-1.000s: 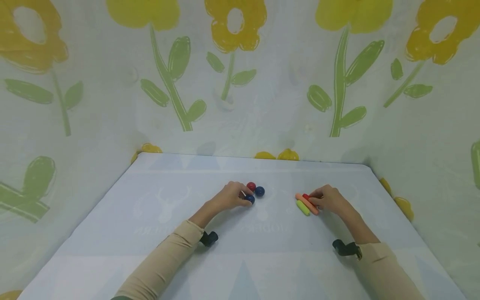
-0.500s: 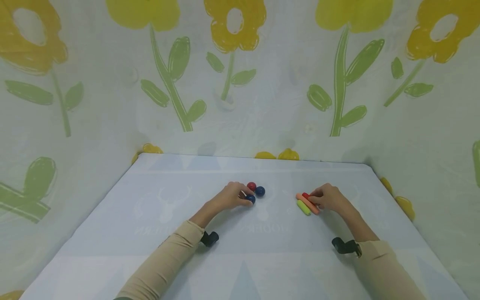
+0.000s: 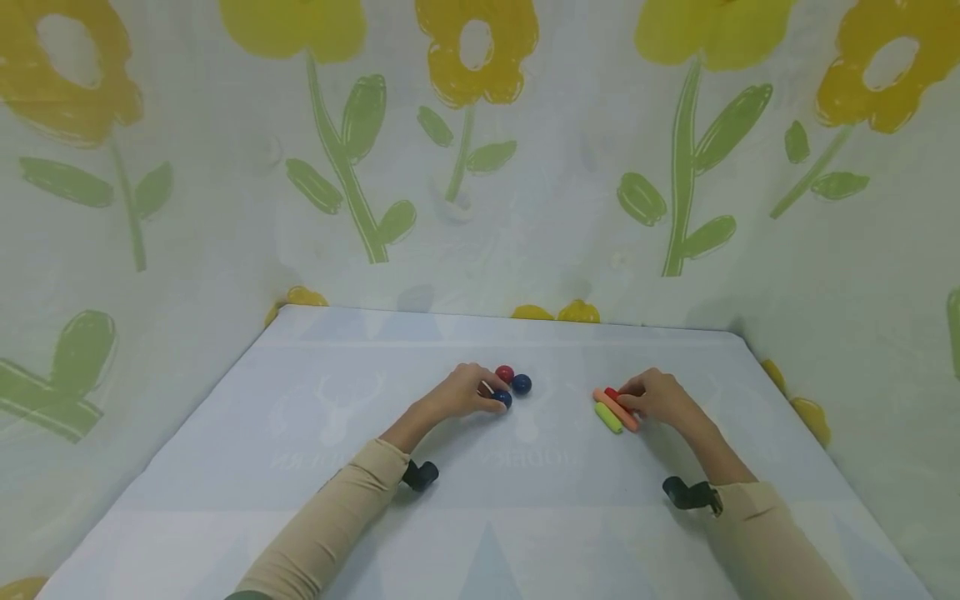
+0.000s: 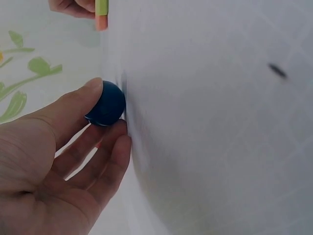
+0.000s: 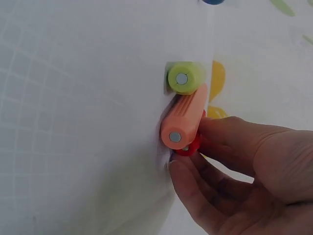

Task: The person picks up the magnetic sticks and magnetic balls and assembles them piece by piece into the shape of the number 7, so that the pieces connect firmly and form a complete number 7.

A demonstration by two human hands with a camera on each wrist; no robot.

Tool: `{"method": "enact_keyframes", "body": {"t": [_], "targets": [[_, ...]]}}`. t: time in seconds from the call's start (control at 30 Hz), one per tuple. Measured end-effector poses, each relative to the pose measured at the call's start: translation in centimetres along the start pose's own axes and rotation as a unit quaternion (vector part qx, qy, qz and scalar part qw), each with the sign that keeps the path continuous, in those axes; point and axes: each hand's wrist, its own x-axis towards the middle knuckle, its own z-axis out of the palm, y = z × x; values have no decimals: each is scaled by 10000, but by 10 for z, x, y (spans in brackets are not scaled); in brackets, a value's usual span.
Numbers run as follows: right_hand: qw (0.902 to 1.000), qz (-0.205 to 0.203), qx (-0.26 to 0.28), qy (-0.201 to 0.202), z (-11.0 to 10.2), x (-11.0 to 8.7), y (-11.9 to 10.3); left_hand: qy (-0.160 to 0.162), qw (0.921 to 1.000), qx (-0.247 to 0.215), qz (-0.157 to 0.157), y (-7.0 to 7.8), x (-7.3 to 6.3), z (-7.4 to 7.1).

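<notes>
My left hand (image 3: 459,395) pinches a dark blue ball (image 3: 502,400) between thumb and fingers, low at the tabletop. In the left wrist view the thumb lies on one side of that blue ball (image 4: 108,106). Just beyond it sit a red ball (image 3: 505,373) and a second dark blue ball (image 3: 522,384). Off to the right, my right hand (image 3: 662,397) pinches a red magnetic rod (image 5: 190,148), mostly covered by the fingers. Alongside it lie a longer orange magnetic rod (image 3: 617,410) and a short yellow-green one (image 3: 608,417). Round metal ends show on the rods in the right wrist view.
The pale table (image 3: 300,492) is printed with faint deer and triangle patterns. Its far edge meets a white curtain (image 3: 555,208) with yellow flowers, which also rises along both sides. Black wrist cameras (image 3: 422,476) stick out from the cuffs.
</notes>
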Motion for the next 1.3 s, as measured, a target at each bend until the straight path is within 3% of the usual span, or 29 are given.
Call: {"method": "enact_keyframes", "body": {"t": [0.87,1.3], "targets": [[9980,-123,-513,346,9,7,-4,-7,9999,-100,-73,-2,-1,1],[9975,-86,-293,642,9,4,-7,-13,9999,-81,-66,-2,-2,1]]}}
